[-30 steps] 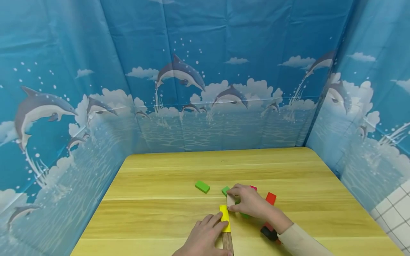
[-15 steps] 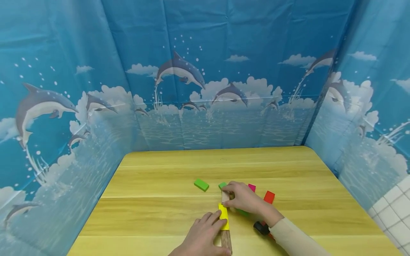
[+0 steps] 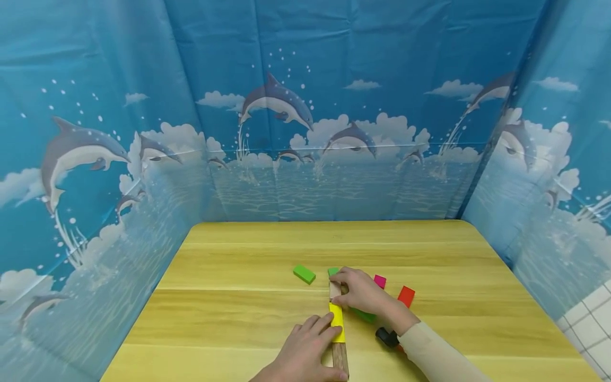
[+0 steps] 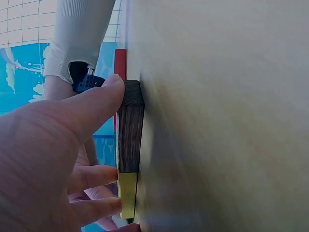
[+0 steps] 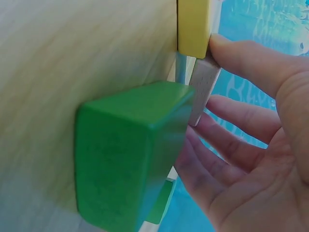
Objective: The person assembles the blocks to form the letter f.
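Fingers of my left hand (image 3: 309,349) rest on a yellow block (image 3: 337,321), while its thumb touches the near end of a dark brown wooden block (image 3: 340,356). These two blocks lie end to end on the table. My right hand (image 3: 361,292) pinches a pale wooden block (image 3: 335,289) between thumb and fingers at the yellow block's far end. In the right wrist view the pale block (image 5: 203,79) looks slightly tilted beside the yellow one (image 5: 194,29). A small green block (image 3: 333,271) lies just beyond the right fingertips.
Partly under the right hand is a darker green block (image 3: 365,314). A pink block (image 3: 380,281) and a red block (image 3: 407,295) lie right of it. Another green block (image 3: 304,274) lies apart, farther left. A dolphin-print curtain (image 3: 286,185) surrounds the wooden table (image 3: 215,318).
The right hand has brought the pale block slightly left, closer into line with the yellow block. The left hand stays on the yellow and brown blocks. The head view has shifted slightly.
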`<act>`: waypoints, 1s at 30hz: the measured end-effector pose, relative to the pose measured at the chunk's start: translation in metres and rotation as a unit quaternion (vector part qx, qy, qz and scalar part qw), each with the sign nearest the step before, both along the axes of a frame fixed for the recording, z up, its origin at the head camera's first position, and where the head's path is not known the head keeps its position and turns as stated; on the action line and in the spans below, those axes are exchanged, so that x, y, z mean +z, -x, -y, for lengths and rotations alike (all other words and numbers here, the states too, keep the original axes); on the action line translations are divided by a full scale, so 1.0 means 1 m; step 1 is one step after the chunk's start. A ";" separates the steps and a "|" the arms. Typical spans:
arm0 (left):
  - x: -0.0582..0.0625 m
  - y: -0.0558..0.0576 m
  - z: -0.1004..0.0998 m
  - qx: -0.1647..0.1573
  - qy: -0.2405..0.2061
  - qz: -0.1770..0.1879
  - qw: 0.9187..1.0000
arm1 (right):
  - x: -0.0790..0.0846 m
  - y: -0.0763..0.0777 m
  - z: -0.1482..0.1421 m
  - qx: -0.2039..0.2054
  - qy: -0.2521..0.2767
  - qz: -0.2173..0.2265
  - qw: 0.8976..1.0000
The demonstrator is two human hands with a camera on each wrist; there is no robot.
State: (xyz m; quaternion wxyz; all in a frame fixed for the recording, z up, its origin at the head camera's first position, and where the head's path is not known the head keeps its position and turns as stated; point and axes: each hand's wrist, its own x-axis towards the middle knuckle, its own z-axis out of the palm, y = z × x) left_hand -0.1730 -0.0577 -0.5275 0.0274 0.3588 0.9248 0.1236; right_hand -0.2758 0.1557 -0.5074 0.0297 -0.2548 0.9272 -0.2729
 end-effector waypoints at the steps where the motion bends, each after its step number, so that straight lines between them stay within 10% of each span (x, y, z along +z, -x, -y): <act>1: 0.000 0.000 0.000 -0.001 0.000 0.000 1.000 | -0.001 0.000 0.000 0.000 -0.002 0.000 1.000; 30: 0.001 -0.001 -0.001 0.009 -0.003 0.009 1.000 | -0.002 -0.001 -0.001 0.012 0.012 0.006 1.000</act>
